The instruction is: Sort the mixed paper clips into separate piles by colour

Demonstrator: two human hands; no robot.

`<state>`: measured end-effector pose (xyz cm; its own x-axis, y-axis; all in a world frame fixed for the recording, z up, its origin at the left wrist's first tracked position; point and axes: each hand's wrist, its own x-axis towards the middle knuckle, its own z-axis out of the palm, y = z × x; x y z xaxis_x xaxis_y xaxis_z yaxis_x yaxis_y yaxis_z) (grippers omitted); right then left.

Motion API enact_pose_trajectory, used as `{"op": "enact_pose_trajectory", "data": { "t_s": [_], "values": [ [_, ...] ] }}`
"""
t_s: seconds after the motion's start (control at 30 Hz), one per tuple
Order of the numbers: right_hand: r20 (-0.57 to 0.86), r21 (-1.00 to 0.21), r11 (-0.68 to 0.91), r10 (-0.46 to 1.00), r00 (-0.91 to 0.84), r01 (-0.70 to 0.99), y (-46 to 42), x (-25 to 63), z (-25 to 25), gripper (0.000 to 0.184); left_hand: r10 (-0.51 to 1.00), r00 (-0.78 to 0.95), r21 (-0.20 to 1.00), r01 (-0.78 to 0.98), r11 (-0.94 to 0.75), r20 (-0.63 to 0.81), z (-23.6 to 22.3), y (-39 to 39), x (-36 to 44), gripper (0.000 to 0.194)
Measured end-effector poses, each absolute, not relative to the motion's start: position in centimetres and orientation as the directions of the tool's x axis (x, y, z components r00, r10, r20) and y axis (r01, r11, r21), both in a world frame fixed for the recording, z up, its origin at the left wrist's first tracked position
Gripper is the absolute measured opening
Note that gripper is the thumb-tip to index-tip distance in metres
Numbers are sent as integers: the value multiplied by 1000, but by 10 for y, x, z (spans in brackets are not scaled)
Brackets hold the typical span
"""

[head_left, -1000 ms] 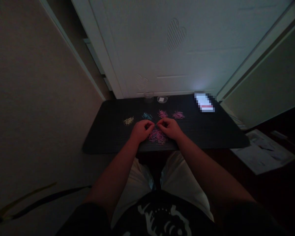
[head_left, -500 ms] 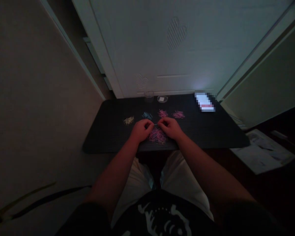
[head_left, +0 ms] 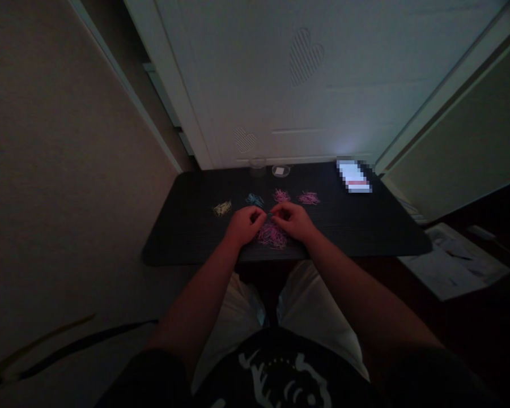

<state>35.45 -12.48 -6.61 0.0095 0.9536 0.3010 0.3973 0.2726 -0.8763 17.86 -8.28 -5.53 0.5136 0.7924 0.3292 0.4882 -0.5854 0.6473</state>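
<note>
My left hand (head_left: 245, 225) and my right hand (head_left: 296, 221) face each other low over the table, fingertips a small gap apart. Thumb and forefinger are pinched on each; whatever lies in the pinches is too small and dark to make out. Just below the fingertips spreads a mixed heap of thin, short strands (head_left: 272, 235), mostly pink and purple. Beyond the hands lie smaller piles: pale yellow strands (head_left: 222, 208) at left, blue strands (head_left: 254, 199), pink strands (head_left: 281, 195), and another pink pile (head_left: 309, 198) at right.
A clear round container (head_left: 258, 165) and a clear round lid-like piece (head_left: 281, 170) with a white square stand at the back of the dark table (head_left: 357, 226). A lit phone-like screen (head_left: 353, 175) is at back right. Behind rises a white door panel (head_left: 255, 85); papers (head_left: 454, 260) lie right.
My right fingertips have shifted slightly and curl a little differently. The thin pale strand that bridged the two hands no longer shows clearly. My left hand has hardly moved.
</note>
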Motion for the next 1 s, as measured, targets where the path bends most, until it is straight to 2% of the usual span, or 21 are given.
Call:
{"op": "enact_pose_trajectory", "data": {
  "t_s": [0.37, 0.8, 1.0],
  "values": [
    [350, -823, 317, 937, -18, 471, -126, 354, -63, 18, 776, 537, 645, 471, -602, 331, -56, -82, 178, 21],
    [350, -796, 304, 937, -11, 523, -126, 354, -62, 11, 777, 536, 635, 482, -603, 331, -55, -82, 178, 23],
    [358, -794, 306, 934, -4, 525, -126, 353, -62, 10, 792, 508, 672, 459, -582, 338, -53, -85, 179, 19]
  ]
}}
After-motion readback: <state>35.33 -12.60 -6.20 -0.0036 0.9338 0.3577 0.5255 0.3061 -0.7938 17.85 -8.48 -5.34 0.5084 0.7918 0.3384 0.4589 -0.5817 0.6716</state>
